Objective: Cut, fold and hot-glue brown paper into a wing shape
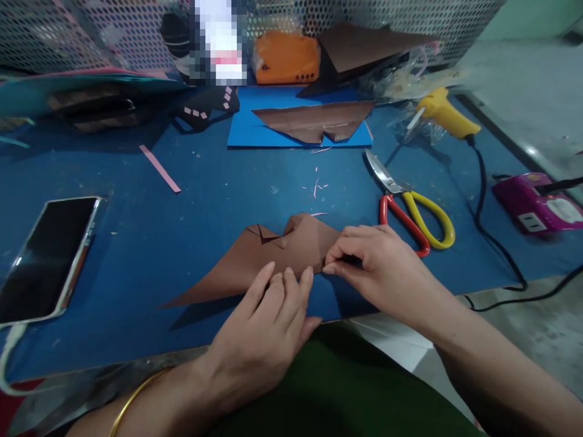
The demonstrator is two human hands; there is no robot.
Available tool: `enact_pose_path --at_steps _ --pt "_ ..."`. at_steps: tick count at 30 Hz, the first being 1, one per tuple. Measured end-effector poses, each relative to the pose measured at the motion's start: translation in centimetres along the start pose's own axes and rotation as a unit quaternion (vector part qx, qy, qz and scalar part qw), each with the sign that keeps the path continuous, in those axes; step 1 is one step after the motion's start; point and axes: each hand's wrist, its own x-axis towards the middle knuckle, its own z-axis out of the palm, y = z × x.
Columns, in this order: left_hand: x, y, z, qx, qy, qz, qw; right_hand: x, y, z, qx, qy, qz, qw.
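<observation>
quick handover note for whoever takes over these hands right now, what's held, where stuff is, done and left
Left hand: fingertips press flat on the brown paper piece, near its lower edge.
Right hand: pinches the paper's right end.
Paper lies on the blue table, partly folded, with notches along its top edge.
Scissors lie right of it; glue gun beyond.
Done: cuts and first folds. Left: the fold now pinched.

Phone (pixel 45 258) cut off at left edge

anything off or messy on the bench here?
Mostly tidy. Thin pink paper slivers lie scattered on the blue table beyond the folded brown paper piece, and a loose pink paper strip lies askew farther left.
</observation>
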Motion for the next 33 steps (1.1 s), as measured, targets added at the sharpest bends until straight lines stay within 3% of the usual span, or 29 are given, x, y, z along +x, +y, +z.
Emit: enact_pose_path --at_steps 9,13,19,26,33 --pt "0.9 0.5 0.1 -0.033 0.020 -0.006 0.999 0.1 0.7 -0.5 -0.018 0.003 0.007 1.000" --pt "1.4 0.5 -0.1 -0.008 -0.019 0.012 1.000 0.3 0.5 -0.5 -0.038 0.000 0.002 0.999" --pt "1.8 0.5 -0.1 -0.009 -0.018 0.007 1.000 0.2 0.8 -0.9 0.034 -0.013 0.018 0.999" --pt "1.6 0.5 0.2 -0.010 -0.013 0.015 1.000 0.0 0.7 -0.6 0.052 0.015 0.042 0.998" --pt "1.9 0.3 0.2 -0.010 -0.011 0.025 1.000 0.6 0.6 -1.0 -0.002 -0.036 0.015 0.999"
